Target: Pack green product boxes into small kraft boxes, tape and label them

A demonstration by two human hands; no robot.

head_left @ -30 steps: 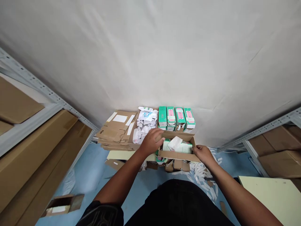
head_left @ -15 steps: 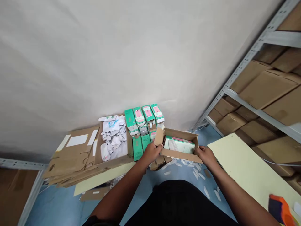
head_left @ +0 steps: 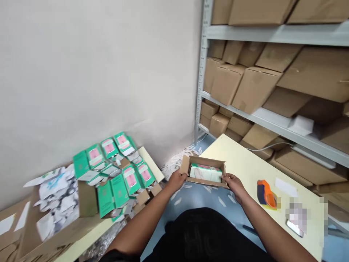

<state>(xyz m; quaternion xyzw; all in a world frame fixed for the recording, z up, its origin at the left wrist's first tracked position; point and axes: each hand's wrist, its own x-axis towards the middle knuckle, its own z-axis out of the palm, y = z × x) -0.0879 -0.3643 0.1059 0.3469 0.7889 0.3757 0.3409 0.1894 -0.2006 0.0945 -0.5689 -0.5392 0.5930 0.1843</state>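
Observation:
Between my hands is an open cardboard box (head_left: 208,182), held up in front of my body over the floor. Inside it lies a green and white carton (head_left: 204,172) with a pink patch. My left hand (head_left: 177,180) is closed on the box's left end, by a raised flap. At the right end, my right hand (head_left: 235,186) grips the box wall with thumb and fingers. To the left, several green cartons (head_left: 120,189) with pink labels stand together on a pale table, some with torn open ends.
A large box of crumpled paper (head_left: 58,196) is at far left. On the right, a pale yellow table (head_left: 231,156) carries an orange tape dispenser (head_left: 265,194) and a phone (head_left: 295,228). Shelving (head_left: 245,32) behind holds many cardboard boxes. White paper strips (head_left: 178,160) litter the blue floor.
My view has swung to the right, bringing the right table and shelves further in. The cardboard box stays in both hands and has moved away from the green cartons toward the right table.

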